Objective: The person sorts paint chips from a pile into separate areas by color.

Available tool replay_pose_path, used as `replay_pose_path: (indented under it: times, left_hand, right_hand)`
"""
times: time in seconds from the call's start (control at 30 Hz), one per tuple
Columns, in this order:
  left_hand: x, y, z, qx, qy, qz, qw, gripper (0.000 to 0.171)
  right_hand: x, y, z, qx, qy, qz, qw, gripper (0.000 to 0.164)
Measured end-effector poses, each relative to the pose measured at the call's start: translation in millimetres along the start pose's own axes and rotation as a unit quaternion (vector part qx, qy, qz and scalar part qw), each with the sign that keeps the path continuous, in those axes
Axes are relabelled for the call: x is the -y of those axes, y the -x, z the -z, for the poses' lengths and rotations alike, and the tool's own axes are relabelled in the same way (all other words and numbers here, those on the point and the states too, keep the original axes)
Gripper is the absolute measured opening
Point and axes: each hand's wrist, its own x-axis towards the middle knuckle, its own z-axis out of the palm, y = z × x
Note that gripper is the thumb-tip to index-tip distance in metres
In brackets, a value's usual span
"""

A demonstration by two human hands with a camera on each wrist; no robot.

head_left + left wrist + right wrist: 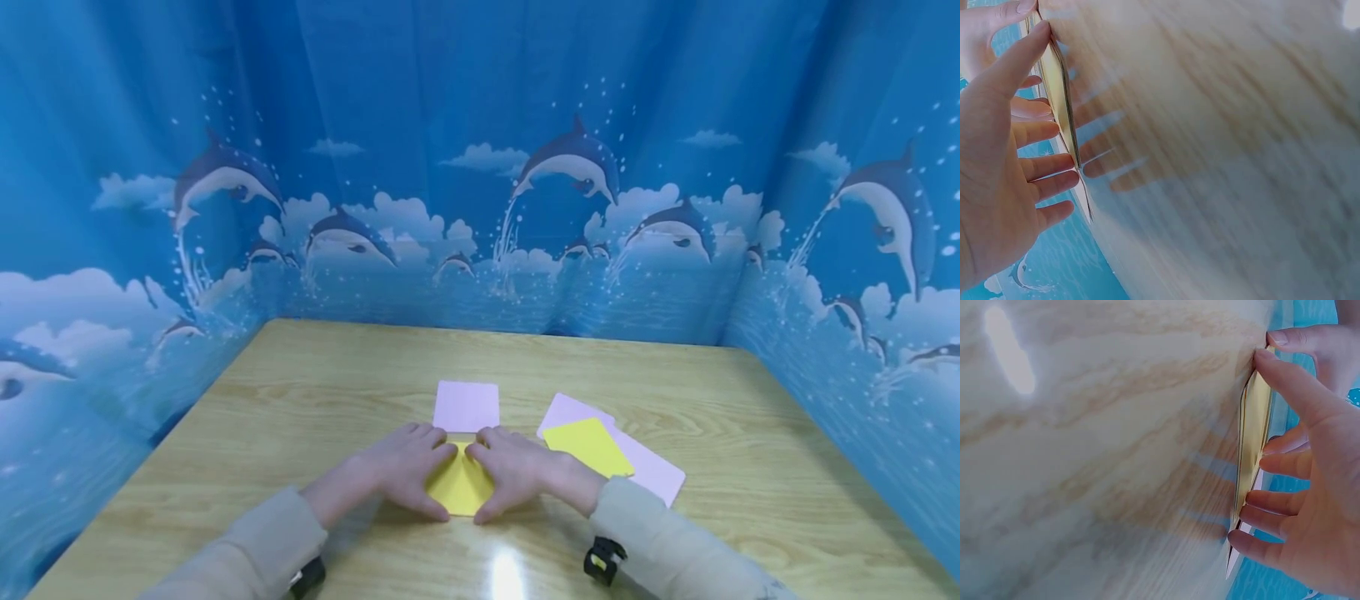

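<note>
A yellow square sheet lies on the table between both hands. At its left side is the left hand, thumb at the near edge and index finger at the far edge. Mirroring it on the right, the right hand touches the same sheet. Fingers of both hands look spread and mostly straight. In the left wrist view the yellow sheet appears nearly edge-on, the thumb at its near edge. The right wrist view also shows the sheet at a low angle, thumbs close together.
A pink square sheet lies just beyond the hands. To the right, another yellow sheet overlaps two pink sheets, one behind and one at its right. Blue dolphin curtains surround the wooden table.
</note>
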Motion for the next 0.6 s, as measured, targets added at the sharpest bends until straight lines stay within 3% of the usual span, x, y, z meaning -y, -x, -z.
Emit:
replay_pose_path:
  times: [0.33, 0.6]
  left_hand:
    - [2.5, -0.7, -2.0, -0.002, 0.002, -0.003, 1.0000, 0.074]
    - [2.8, -2.3, 0.0, -0.005, -0.002, 0.002, 1.0000, 0.077]
  right_hand:
    - [-1.9, -2.7, 0.8, 0.008, 0.014, 0.000, 1.000, 0.077]
    - [-5.5, -1.8, 3.5, -0.007, 0.041, 0.014, 0.999, 0.084]
